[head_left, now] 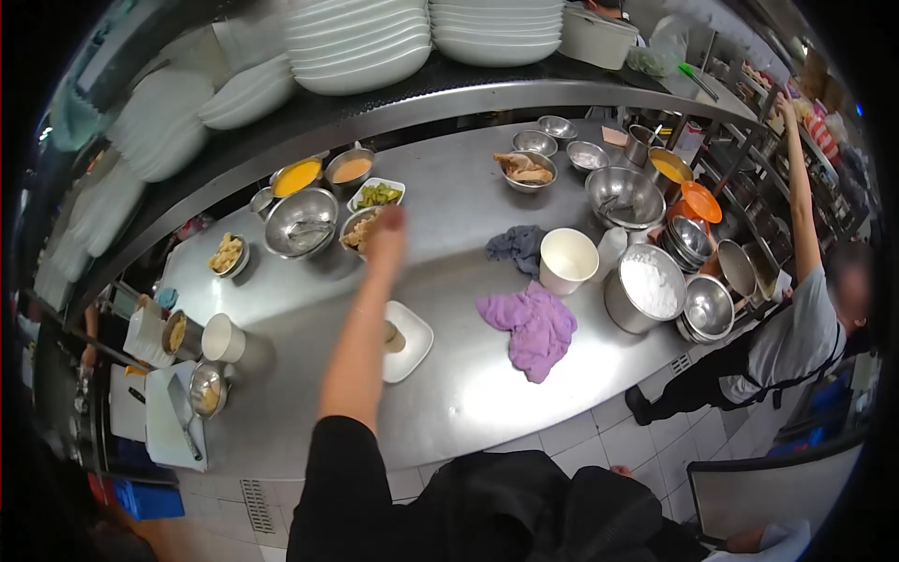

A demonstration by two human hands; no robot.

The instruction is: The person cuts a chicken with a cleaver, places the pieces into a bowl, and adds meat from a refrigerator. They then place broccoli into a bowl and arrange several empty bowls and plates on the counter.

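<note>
My left hand (pixel 386 242) reaches across the steel table, blurred, at the right edge of a metal bowl (pixel 356 229) of pale chunks. Its fingers are smeared, so what they hold, if anything, does not show. Beyond that bowl sits a white dish of chopped green vegetable (pixel 379 194). Under my forearm lies a white plate (pixel 419 337) with a small brownish round piece (pixel 394 337) on it, partly covered by the arm. A bit of skin beside my dark clothing appears to be my right hand (pixel 620 471); its fingers cannot be made out.
A purple cloth (pixel 534 328), white tub (pixel 568 260) and pot of white powder (pixel 646 286) stand to the right. Metal bowls (pixel 302 223) stand at the back left. A knife lies on a cutting board (pixel 173 421). Stacked plates (pixel 361 47) fill the shelf. A person (pixel 787 318) reaches up at right.
</note>
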